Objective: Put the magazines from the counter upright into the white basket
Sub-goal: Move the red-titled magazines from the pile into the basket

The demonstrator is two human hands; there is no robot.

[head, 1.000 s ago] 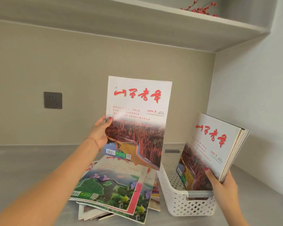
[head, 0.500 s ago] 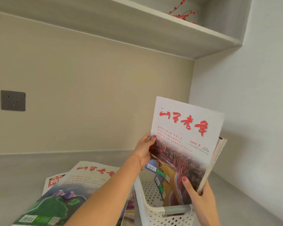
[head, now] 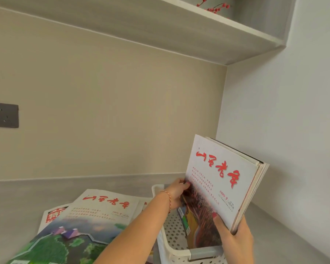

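- A perforated basket (head: 171, 242) stands on the tabletop (head: 27, 195) at the lower centre, near the corner where two walls meet.
- A bundle of magazines (head: 223, 180) stands in the basket, tilted to the right.
- The left hand (head: 176, 191) grips the bundle's left edge; the right hand (head: 234, 239) grips its lower right corner.
- A loose pile of magazines (head: 95, 212) lies flat just left of the basket.
- A wall socket (head: 3, 115) sits far left on the back wall.
- A shelf (head: 179, 31) runs overhead, holding a berry sprig (head: 215, 7).
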